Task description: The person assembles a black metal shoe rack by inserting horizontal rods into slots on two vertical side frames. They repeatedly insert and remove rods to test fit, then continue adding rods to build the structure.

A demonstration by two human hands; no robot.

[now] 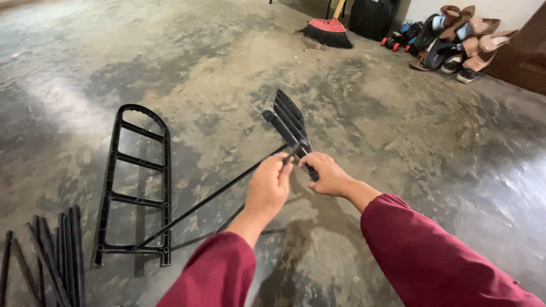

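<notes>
The black side frame [289, 124], a ladder-shaped plastic panel, is held up off the floor in the middle of the scene, tilted so that its near edge faces the person. The right hand [322, 174] is clamped on that near edge from the right, which keeps the panel steady in the air. The left hand [269, 186] is closed around the end of a thin black rod [211, 197] just at the panel's edge, so the two hands sit almost touching, rod tip against frame. The rod runs down and to the left from there, and its far end meets the lower corner of a second side frame [136, 187], which lies flat on the concrete floor [398, 131] to the left. A second rod seems to lie beneath it, though shadow makes this hard to tell. A bundle of spare rods [54, 256] lies at the near left, within reach. Far off stand a red-headed broom [325, 31], a dark bag [371, 17] and a heap of shoes [455, 40] along the wall, well apart from the work.
</notes>
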